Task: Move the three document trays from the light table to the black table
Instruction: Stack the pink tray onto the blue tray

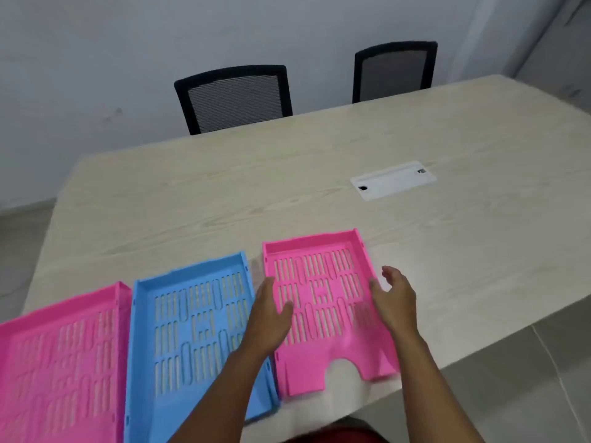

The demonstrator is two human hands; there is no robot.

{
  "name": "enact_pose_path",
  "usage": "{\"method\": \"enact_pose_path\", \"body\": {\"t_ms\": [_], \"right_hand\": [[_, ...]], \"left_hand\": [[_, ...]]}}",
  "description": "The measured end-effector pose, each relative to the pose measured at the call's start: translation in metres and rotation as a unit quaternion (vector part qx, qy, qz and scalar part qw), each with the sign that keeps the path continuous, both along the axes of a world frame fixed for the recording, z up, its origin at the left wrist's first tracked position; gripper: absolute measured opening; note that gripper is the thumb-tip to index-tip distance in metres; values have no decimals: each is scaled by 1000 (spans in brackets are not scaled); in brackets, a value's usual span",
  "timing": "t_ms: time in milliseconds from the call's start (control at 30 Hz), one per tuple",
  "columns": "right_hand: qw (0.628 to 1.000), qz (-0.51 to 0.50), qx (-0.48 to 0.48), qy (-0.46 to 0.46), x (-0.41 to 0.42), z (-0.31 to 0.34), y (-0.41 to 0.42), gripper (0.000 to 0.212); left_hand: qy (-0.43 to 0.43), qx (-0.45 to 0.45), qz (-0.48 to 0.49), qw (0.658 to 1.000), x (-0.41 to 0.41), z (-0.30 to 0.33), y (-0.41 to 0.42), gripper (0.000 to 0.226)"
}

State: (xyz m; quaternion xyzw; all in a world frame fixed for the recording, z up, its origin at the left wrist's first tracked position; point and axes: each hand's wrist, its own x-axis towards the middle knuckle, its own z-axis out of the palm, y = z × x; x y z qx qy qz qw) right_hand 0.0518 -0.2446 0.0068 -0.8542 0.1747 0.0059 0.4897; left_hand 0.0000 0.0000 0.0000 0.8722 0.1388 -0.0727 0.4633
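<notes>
Head view, open hands flanking right pink tray [323,302], left hand [270,318], right hand [395,295]

Three slotted plastic document trays are laid flat, open side up, in a row along the near edge of the light table [319,174]. The right pink tray [323,302] is set farthest along that edge to the right, its notched front end brought close to the table's near edge. The blue tray [192,330] is placed just beside it on the left, a narrow gap being left between them, and its near right corner is seen projecting slightly past the table edge. The left pink tray [60,362] is set against the blue tray's left wall and is cut off by the frame
</notes>
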Motion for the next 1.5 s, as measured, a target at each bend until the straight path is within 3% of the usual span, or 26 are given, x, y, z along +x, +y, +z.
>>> {"method": "enact_pose_path", "body": {"t_ms": [133,233,333,433,767,900,1167,1333,1500], "right_hand": [[990,69,-18,122,21,-16,-25,52],[985,117,-21,123,25,-29,-28,31],[987,123,-4,99,26,-36,-29,34],[989,117,15,84,29,-28,-32,34],[990,118,63,47,46,38,-18,34],[982,163,87,48,32,50,36,37],[956,292,-6,-35,-24,34,183,45],[953,299,-42,-25,-46,16,219,35],[958,281,-50,17,-57,9,225,41]], "left_hand": [[78,-23,52,995,11,-6,-9,80],[117,-44,76,989,11,-12,-14,82],[124,-67,121,983,9,-16,-17,77],[99,-106,140,979,9,-14,-21,67],[-49,-226,151,961,20,27,3,73],[-66,-211,169,960,-4,39,62,70],[-56,-131,272,952,-93,34,196,66],[-18,-133,278,951,-122,19,225,61],[15,-121,264,957,-128,11,223,60]]}}
